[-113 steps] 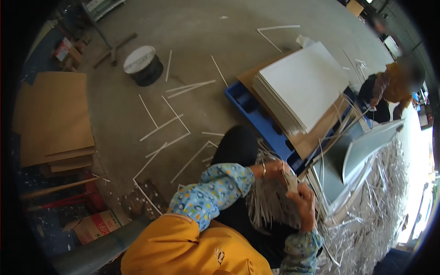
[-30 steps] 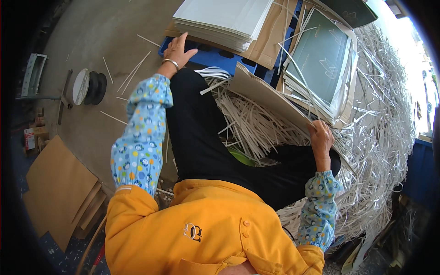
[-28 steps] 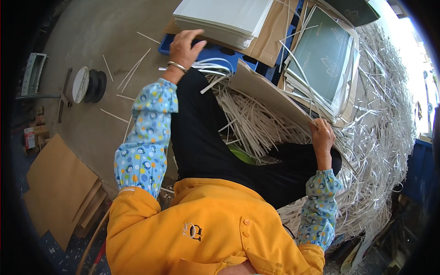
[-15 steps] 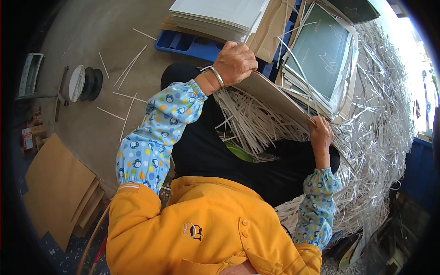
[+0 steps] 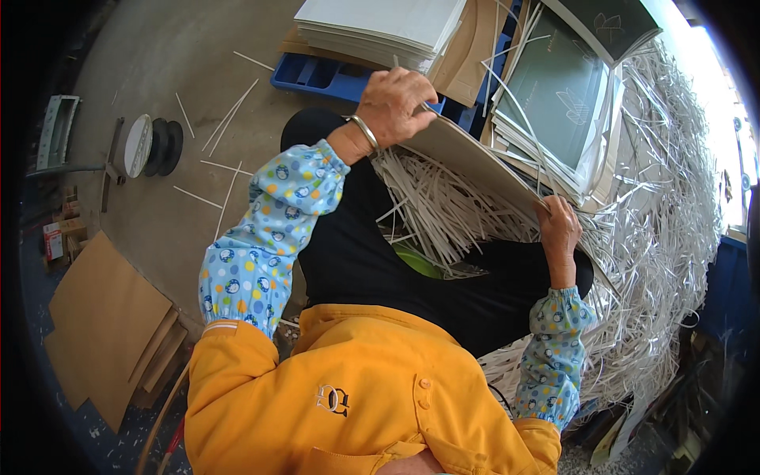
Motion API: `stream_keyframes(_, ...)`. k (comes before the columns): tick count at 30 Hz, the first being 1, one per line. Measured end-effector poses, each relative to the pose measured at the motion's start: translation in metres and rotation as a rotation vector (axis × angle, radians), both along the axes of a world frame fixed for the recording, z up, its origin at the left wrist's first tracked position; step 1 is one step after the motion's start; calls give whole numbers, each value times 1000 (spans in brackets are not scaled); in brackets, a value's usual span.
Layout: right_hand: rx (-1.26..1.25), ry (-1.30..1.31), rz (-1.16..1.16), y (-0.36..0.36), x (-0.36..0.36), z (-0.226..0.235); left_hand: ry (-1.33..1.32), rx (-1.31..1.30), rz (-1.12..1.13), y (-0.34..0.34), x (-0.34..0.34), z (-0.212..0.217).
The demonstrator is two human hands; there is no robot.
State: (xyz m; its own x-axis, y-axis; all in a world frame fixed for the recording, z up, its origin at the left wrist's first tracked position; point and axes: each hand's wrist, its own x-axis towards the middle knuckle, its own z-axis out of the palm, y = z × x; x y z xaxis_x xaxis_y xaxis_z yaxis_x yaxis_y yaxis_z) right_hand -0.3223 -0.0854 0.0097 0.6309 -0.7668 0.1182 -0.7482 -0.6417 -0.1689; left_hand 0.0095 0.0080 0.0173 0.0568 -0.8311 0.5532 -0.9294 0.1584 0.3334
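Between my two hands stands a stiff pale greyish board (image 5: 475,162), tilted, its long upper edge running from upper left to lower right. My left hand (image 5: 392,109), with a metal bangle at the wrist, pinches the board's far left corner between thumb and index finger; its other fingers are curled loosely. A thin pale strip pokes up beside its knuckles. My right hand (image 5: 560,228) grips the board's right end, fingers wrapped over the edge. Below the board, a heap of narrow paper strips (image 5: 439,210) lies between my legs, partly hiding a green rounded thing (image 5: 417,260).
Ahead are a stack of white sheets (image 5: 380,24) on a blue pallet (image 5: 324,75) and a pile of dark green printed sheets (image 5: 550,103). A large mound of shredded strips (image 5: 661,198) covers the right side. Brown cardboard pieces (image 5: 107,317) lie at left, near a round spool (image 5: 138,146).
My left hand has shifted slightly left and its fingers have loosened from a full grip to a pinch. At the upper right, a dark green sheet has come further into view.
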Motion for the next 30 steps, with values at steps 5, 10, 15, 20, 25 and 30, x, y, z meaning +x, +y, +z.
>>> stream_keyframes(5, 12, -4, -1, 0, 5, 2, 221, 122, 155, -7, -11, -26)
stream_keyframes(10, 8, -22, 3, -1, 3, 2, 356, 11, 114, -12, -14, -38)
stream_keyframes(15, 26, -12, 0, 0, 3, 1, 338, 9, 156, -11, -17, -41)
stream_keyframes(20, 13, 36, -18, -3, -9, 1, 331, -62, 161, -11, -14, -51)
stream_keyframes(25, -43, 108, -64, -7, -37, -4, 290, -107, 144, -13, -9, -60)
stream_keyframes(30, -143, 77, -29, -12, -25, 4, 365, -159, 160, -9, -1, -50)
